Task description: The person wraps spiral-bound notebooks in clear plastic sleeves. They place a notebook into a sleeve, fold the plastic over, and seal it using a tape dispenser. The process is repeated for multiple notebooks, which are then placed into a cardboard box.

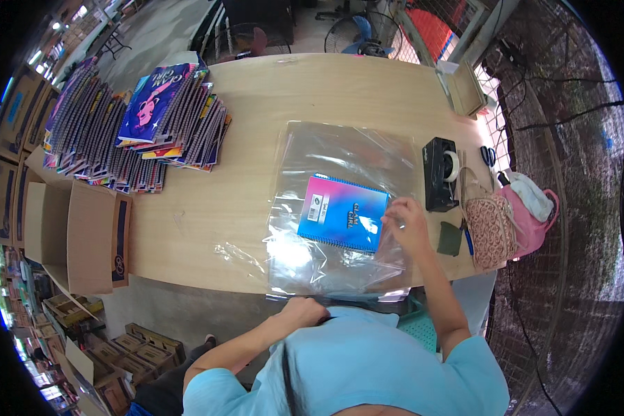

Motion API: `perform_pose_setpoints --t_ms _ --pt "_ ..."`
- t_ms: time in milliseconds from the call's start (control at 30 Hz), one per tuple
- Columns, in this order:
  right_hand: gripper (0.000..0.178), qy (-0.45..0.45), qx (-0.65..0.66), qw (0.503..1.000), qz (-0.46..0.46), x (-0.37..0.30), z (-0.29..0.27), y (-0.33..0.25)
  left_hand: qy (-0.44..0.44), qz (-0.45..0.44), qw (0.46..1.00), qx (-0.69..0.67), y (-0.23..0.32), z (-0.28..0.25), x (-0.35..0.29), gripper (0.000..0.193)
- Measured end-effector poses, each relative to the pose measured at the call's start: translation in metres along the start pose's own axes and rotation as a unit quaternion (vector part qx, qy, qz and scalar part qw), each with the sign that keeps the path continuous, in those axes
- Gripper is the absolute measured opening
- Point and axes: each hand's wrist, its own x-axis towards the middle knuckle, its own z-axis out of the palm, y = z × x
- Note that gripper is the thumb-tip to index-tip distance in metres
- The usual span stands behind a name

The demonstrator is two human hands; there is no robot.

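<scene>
A blue and pink spiral notebook (342, 212) lies on a pile of clear plastic bags (340, 149) spread over the wooden table (256, 125). My right hand (407, 223) rests at the notebook's right edge, fingers pinched on a clear plastic bag that covers the notebook. My left hand (302, 311) is at the table's near edge, fingers curled on the lower edge of the clear plastic.
Stacks of spiral notebooks (128, 128) fan out at the table's left. A black tape dispenser (440, 173), scissors (487, 155), a patterned pouch (491, 230) and a pink bag (527, 215) sit at the right. An open cardboard box (73, 236) stands left of the table. Fans (360, 35) stand beyond.
</scene>
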Motion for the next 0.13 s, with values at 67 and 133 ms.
perform_pose_setpoints --t_ms 67,133 --pt "0.022 -0.009 -0.030 0.999 -0.006 0.015 0.006 0.003 0.054 -0.027 0.996 -0.070 0.021 -0.032 -0.003 0.028" --pt "0.024 -0.048 -0.049 0.998 -0.011 0.038 0.016 0.004 0.109 -0.096 0.987 -0.073 0.022 -0.067 0.034 0.048"
